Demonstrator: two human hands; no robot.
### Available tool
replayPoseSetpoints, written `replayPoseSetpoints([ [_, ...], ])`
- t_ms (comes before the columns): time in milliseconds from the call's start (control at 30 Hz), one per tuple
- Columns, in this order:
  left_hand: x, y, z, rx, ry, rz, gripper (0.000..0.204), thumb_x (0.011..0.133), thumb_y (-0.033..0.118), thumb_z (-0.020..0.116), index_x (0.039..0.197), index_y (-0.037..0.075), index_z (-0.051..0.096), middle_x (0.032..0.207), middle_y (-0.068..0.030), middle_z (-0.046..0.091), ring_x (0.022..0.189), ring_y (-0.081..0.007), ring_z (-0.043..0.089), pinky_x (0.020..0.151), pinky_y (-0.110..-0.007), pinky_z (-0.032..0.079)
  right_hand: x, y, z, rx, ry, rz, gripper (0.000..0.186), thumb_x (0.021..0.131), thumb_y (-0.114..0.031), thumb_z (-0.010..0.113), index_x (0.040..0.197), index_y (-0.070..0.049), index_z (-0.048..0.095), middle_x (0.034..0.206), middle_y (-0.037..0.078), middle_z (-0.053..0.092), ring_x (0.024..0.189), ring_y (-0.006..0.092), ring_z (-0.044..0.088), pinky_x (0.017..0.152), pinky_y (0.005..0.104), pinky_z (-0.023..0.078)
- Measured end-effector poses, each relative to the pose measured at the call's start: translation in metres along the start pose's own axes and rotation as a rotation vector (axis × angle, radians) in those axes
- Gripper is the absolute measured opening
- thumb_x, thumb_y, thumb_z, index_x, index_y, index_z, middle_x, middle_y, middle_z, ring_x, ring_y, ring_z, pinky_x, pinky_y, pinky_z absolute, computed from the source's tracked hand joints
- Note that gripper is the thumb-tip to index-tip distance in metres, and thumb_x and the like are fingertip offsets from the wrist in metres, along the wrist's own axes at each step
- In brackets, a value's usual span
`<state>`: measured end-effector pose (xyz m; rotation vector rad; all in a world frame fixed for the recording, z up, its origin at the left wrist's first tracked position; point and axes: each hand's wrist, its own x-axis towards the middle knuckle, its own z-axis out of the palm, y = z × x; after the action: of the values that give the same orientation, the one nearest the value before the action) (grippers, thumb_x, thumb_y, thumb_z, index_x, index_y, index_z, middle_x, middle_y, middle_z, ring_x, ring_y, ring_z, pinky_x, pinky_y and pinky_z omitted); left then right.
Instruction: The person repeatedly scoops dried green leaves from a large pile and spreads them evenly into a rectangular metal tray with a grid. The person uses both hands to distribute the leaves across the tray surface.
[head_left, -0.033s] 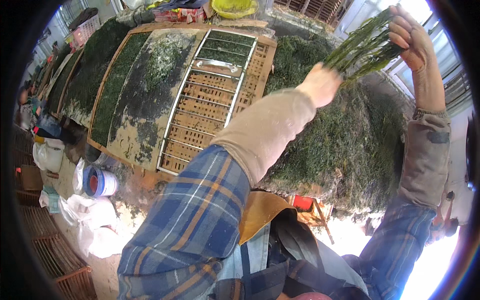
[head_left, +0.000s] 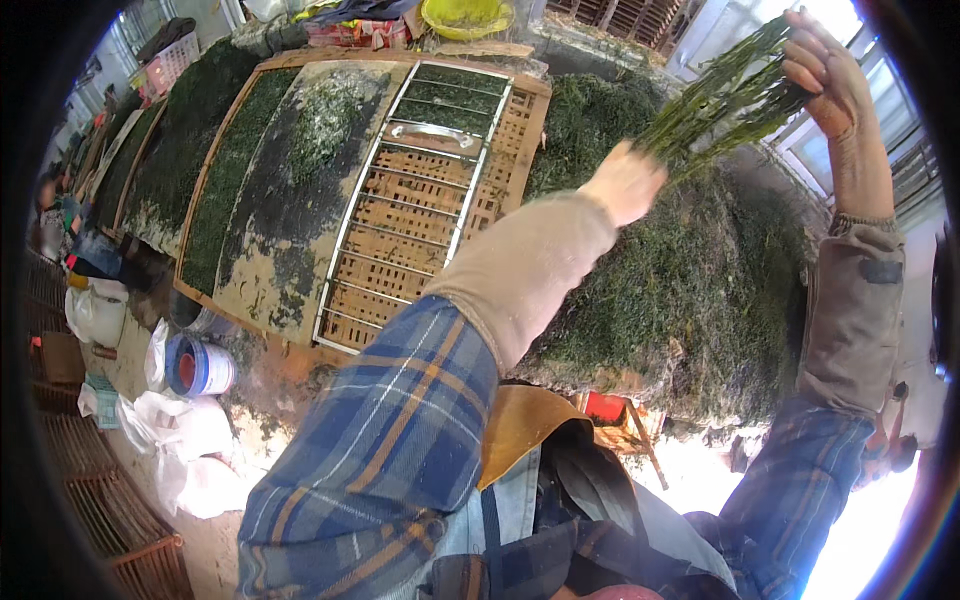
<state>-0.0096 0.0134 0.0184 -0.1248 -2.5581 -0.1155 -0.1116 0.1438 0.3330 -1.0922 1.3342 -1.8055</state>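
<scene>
A bunch of long, thin green plant strands [head_left: 715, 105] stretches between my raised hands at the upper right. My right hand [head_left: 828, 78] is closed round its upper end, high near the window. My left hand [head_left: 625, 183], slightly blurred, is at the lower left end of the strands, its fingers closed on them; the tips inside the hand are hidden. Below both hands lies a large heap of dark green plant matter [head_left: 680, 290]. Left of it, a metal rack with rungs and a handle [head_left: 352, 235] rests on a slatted wooden board [head_left: 500, 170].
Left of the rack, a wood-framed board [head_left: 265, 260] carries scattered green bits. A yellow basin [head_left: 468, 18] stands at the back. On the floor at left are a blue-and-white bucket [head_left: 215, 368], white bags [head_left: 180, 425] and bamboo racks [head_left: 115, 500].
My left hand has moved a little down and to the left along the strands. My right hand stays nearly in place, still holding the upper end.
</scene>
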Motion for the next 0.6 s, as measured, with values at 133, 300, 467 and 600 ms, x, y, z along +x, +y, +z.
replayPoseSetpoints([
  [133,-0.098,-0.013,0.093,-0.098,-0.202,-0.072,0.034,0.089,0.009,0.057,0.121,0.002,0.065,0.112,-0.0182,0.069,0.112,-0.0337,0.066,0.104,-0.051,0.045,-0.001,-0.037,-0.009,0.072,0.314,-0.079,0.026,0.107,-0.013,0.043,0.083,-0.012,0.052,0.061,-0.008,0.037,0.047,0.0053,0.034,0.038,0.0223,0.025],
  [300,-0.155,-0.014,0.091,-0.362,-0.98,-0.259,0.065,0.088,0.025,0.071,0.151,0.024,0.053,0.157,-0.0193,0.045,0.131,-0.0328,0.059,0.108,-0.047,0.048,-0.017,-0.058,0.001,0.177,0.154,-0.142,0.03,0.106,-0.011,0.044,0.076,-0.014,0.048,0.061,-0.008,0.037,0.048,0.0058,0.034,0.039,0.0228,0.026],
  [467,-0.056,-0.036,-0.027,-0.644,-0.968,-0.228,0.023,0.094,0.028,0.074,0.112,0.013,0.076,0.078,-0.0039,0.072,0.056,-0.0117,0.063,0.049,-0.028,0.053,-0.043,-0.012,-0.018,-0.102,0.389,-0.058,0.02,0.106,-0.014,0.05,0.092,-0.006,0.063,0.062,-0.007,0.042,0.045,0.004,0.032,0.036,0.021,0.024],
  [600,0.038,-0.021,-0.087,-0.812,-0.014,-0.224,0.093,0.085,0.046,0.083,0.156,0.004,0.041,0.153,-0.0191,0.051,0.139,-0.0317,0.052,0.116,-0.042,0.044,-0.07,0.018,-0.044,0.023,0.167,-0.062,0.029,0.109,-0.014,0.05,0.13,0.005,0.046,0.067,-0.007,0.034,0.048,0.0025,0.028,0.04,0.0203,0.026],
])
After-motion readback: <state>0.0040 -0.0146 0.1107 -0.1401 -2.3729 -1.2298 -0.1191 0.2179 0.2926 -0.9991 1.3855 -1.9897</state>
